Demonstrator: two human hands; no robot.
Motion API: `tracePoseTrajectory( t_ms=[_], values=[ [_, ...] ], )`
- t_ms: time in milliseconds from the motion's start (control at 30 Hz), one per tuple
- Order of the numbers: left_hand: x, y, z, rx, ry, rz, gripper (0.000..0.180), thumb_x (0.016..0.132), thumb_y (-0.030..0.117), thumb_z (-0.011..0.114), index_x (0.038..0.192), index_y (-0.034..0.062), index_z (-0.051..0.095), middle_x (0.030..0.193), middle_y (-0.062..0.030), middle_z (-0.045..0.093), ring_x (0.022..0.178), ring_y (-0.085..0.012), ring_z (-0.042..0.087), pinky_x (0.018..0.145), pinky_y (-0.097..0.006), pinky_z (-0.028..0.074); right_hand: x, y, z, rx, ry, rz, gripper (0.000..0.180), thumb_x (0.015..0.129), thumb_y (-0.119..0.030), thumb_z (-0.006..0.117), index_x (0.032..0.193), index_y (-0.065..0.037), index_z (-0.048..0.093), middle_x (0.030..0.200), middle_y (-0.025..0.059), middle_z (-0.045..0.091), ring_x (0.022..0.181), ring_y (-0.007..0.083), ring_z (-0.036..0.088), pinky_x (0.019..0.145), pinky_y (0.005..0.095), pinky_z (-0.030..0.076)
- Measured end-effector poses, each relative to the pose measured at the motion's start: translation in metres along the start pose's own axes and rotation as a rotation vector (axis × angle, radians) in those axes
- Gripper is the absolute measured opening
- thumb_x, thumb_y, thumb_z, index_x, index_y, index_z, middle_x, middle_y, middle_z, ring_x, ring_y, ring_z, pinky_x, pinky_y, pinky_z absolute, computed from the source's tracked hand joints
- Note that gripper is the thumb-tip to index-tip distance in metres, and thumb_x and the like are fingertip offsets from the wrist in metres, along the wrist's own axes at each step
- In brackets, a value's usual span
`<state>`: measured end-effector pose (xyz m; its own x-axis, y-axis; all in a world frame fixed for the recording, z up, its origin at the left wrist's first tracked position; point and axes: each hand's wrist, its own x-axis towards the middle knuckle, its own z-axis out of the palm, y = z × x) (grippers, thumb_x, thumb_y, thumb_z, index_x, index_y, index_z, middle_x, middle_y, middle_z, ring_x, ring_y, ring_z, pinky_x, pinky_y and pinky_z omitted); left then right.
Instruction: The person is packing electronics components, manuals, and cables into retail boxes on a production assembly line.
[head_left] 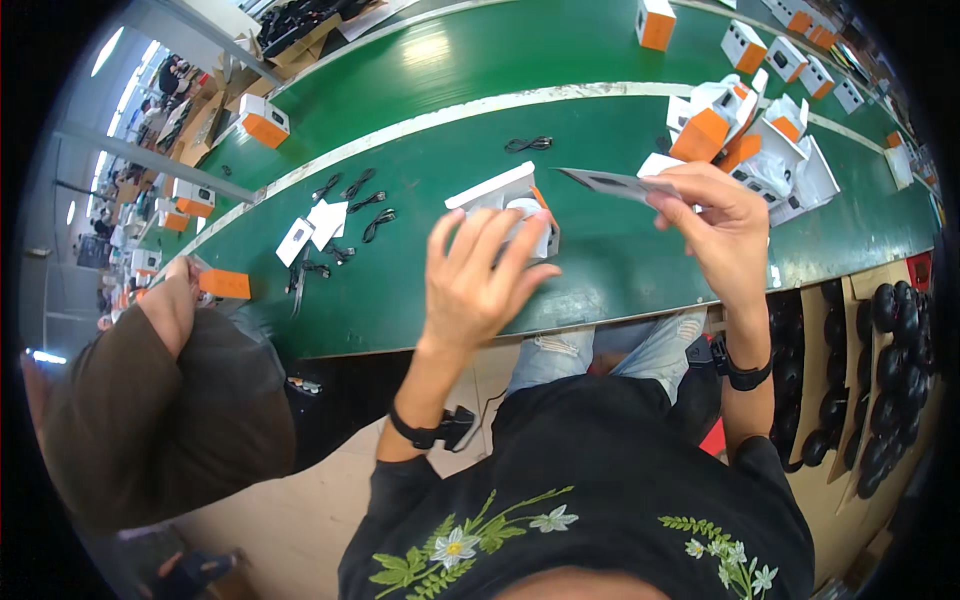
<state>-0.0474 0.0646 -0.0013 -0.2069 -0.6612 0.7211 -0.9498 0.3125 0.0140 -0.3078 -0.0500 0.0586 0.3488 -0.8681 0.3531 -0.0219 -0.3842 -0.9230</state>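
In front of me an open white and orange box (548, 240) lies on the green worktable (420, 300). My left hand (480, 275) is over its near left side with the fingers spread; whether the fingertips touch it I cannot tell. Something white and rounded shows inside the box, partly behind those fingers. To the right, my right hand (715, 225) pinches a thin grey-white leaflet (615, 184) between thumb and fingers, raised above the table. A coiled black cable (528, 144) lies beyond the box.
Several coiled black cables (375, 225) and white leaflets (328, 222) lie at left. On the right is a pile of opened boxes (700, 135) with plastic bags. At far left a co-worker's hand (180, 285) holds an orange box (224, 284). Boxes (655, 25) stand on the far green strip.
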Motion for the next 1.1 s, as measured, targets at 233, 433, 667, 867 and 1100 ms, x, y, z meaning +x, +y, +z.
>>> tracePoseTrajectory(
  t_ms=[233,433,667,867,1100],
  values=[
    [0.007,-0.022,-0.029,0.210,-0.428,-0.075,0.067,0.080,0.039,0.094,0.136,0.0097,0.072,0.130,-0.0088,0.069,0.127,-0.0289,0.063,0.120,-0.061,0.040,0.035,0.002,0.064,-0.292,-0.199,-0.591,0.029,0.084,0.010,0.079,0.108,-0.003,0.084,0.103,0.0099,0.081,0.083,0.0260,0.079,0.070,0.0326,0.061],
    [-0.004,-0.025,-0.021,0.116,-0.374,-0.019,0.046,0.081,0.028,0.092,0.122,0.0101,0.079,0.118,-0.0026,0.074,0.126,-0.0279,0.064,0.122,-0.062,0.040,0.041,0.009,0.086,-0.661,-0.254,-0.690,0.016,0.087,-0.008,0.079,0.102,-0.009,0.082,0.094,0.0044,0.076,0.079,0.0274,0.077,0.064,0.0408,0.060],
    [-0.020,-0.031,-0.019,0.118,-0.195,0.064,0.038,0.080,0.018,0.087,0.116,0.0089,0.083,0.113,-0.0031,0.079,0.121,-0.0272,0.068,0.099,-0.048,0.050,0.036,0.004,0.087,-0.956,-0.325,-0.745,0.023,0.085,-0.007,0.080,0.108,-0.009,0.082,0.103,0.0016,0.078,0.081,0.0219,0.076,0.063,0.0385,0.059],
    [-0.020,-0.031,-0.019,0.126,-0.179,0.147,0.027,0.084,0.014,0.080,0.109,0.0069,0.084,0.112,-0.0034,0.079,0.114,-0.0270,0.070,0.091,-0.045,0.051,0.034,0.015,0.114,-0.995,-0.424,-0.796,0.011,0.083,-0.012,0.075,0.091,-0.004,0.075,0.087,0.0096,0.073,0.076,0.0267,0.079,0.061,0.0394,0.061],
    [-0.021,-0.035,-0.018,0.056,-0.061,0.173,0.024,0.080,0.011,0.077,0.103,0.0041,0.082,0.094,-0.0012,0.072,0.097,-0.0193,0.067,0.069,-0.034,0.047,0.043,0.011,0.123,-1.003,-0.457,-0.788,0.010,0.081,-0.011,0.077,0.087,-0.004,0.074,0.085,0.0112,0.074,0.074,0.0291,0.079,0.061,0.0404,0.061]
  ],
)
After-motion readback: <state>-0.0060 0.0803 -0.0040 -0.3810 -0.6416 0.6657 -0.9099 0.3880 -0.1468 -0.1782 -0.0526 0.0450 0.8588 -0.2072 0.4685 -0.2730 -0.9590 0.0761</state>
